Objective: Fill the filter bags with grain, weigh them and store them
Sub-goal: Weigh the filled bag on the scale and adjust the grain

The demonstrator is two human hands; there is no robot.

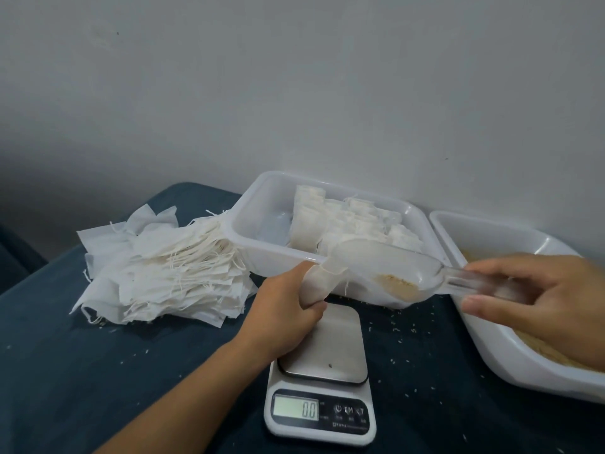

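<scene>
One limp, light bag (316,285) at frame centre: your left hand (288,309) grips its neck; right hand (537,299) pinches the scoop (393,273) handle.

A white filter bag (316,285) is held upright above the far edge of the scale (322,375), its mouth open to the right. The tip of a clear plastic scoop (386,276) sits in that mouth, with a little tan grain (397,286) lying low near its handle end. The scale, white with a steel platform, reads 0.0 and bears nothing. To the left lies a loose heap of empty bags (163,270) with strings. Beyond the scale, a white tub (262,224) holds filled bags (347,221) stood in rows. At the right, another white tub (484,342) holds grain.
</scene>
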